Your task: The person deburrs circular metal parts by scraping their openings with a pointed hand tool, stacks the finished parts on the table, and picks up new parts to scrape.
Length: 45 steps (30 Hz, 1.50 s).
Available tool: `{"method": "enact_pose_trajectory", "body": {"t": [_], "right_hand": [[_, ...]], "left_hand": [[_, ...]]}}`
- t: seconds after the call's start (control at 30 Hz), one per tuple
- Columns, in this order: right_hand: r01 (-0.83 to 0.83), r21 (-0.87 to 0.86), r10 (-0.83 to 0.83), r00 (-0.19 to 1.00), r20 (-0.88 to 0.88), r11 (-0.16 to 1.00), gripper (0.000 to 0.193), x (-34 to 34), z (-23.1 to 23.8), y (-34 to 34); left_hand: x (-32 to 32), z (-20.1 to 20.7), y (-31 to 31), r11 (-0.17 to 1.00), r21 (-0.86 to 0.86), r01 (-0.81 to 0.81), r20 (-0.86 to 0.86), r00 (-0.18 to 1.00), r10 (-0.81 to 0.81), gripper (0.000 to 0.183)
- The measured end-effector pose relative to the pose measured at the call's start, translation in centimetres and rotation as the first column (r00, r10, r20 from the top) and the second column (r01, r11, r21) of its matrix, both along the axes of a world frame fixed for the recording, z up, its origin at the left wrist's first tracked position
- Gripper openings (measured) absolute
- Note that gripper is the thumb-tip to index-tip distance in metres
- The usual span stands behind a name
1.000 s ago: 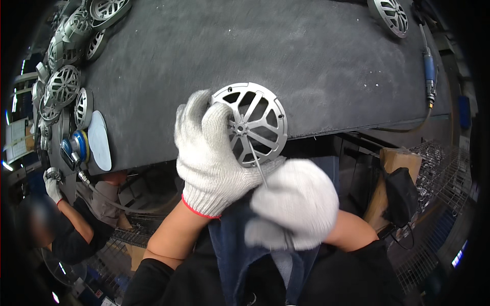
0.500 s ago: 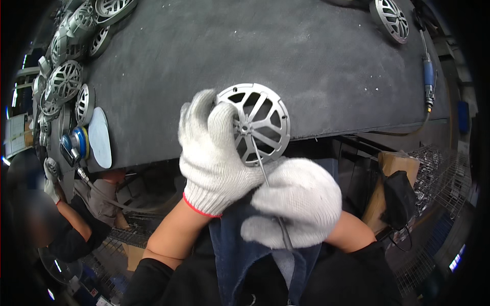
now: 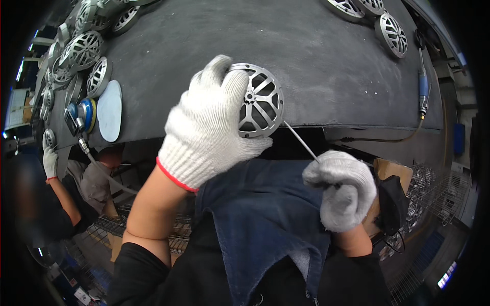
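Observation:
My left hand (image 3: 204, 120), in a white knit glove with a red cuff edge, grips a round silver metal part (image 3: 250, 97) with branching spokes. It holds the part tilted up by its left side, over the table's near edge. My right hand (image 3: 344, 191), also gloved, is closed around a thin straight metal rod (image 3: 301, 138); the rod's grip end is hidden in the fist. The rod's tip points up and left, beside the part's lower right rim. Whether it touches the rim I cannot tell.
Similar spoked parts (image 3: 84, 48) are heaped at the left of the dark table (image 3: 204, 30), others (image 3: 393, 35) at the far right. A blue sander (image 3: 86, 115), a pale blue oval sheet (image 3: 110, 111) and a blue-bodied hand tool (image 3: 423, 84) lie there. A co-worker's gloved hand (image 3: 50, 162) shows left.
The rod has come out from the part's spokes and moved right and down with my right hand. My left hand has raised the part slightly away and left.

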State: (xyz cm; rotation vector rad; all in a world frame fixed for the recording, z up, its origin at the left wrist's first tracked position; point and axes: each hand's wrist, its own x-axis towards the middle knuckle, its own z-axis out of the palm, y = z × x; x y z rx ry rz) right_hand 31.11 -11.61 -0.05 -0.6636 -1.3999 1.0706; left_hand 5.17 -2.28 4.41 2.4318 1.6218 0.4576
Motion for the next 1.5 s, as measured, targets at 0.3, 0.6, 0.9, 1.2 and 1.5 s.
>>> {"method": "enact_pose_trajectory", "body": {"t": [0.3, 0.6, 0.9, 1.2, 1.5], "right_hand": [[-0.003, 0.070, -0.027, 0.905, 0.425, 0.998, 0.029, -1.3, 1.2, 0.9], [-0.008, 0.045, -0.008, 0.936, 0.352, 0.999, 0.019, -1.0, 1.3, 2.9], [-0.066, 0.196, -0.034, 0.885, 0.465, 0.978, 0.033, -1.3, 1.9, 3.1], [-0.070, 0.273, -0.146, 0.706, 0.693, 0.960, 0.034, -2.1, 4.9, 4.0], [-0.095, 0.210, -0.106, 0.623, 0.775, 0.973, 0.020, -2.3, 5.4, 5.3]], "left_hand": [[-0.2, 4.6, 2.8, 0.961, -0.087, 0.262, -0.213, 0.938, -0.274, 0.089], [0.2, 3.5, 7.1, 0.953, -0.057, 0.297, 0.157, 0.946, -0.285, 0.037], [2.3, 3.0, 8.0, 0.956, -0.085, 0.281, 0.303, 0.921, -0.244, 0.026], [3.9, 3.4, 8.7, 0.929, -0.065, 0.364, 0.158, 0.923, -0.351, 0.026], [4.2, 3.6, 9.7, 0.918, -0.087, 0.388, 0.133, 0.917, -0.375, 0.028]]}}
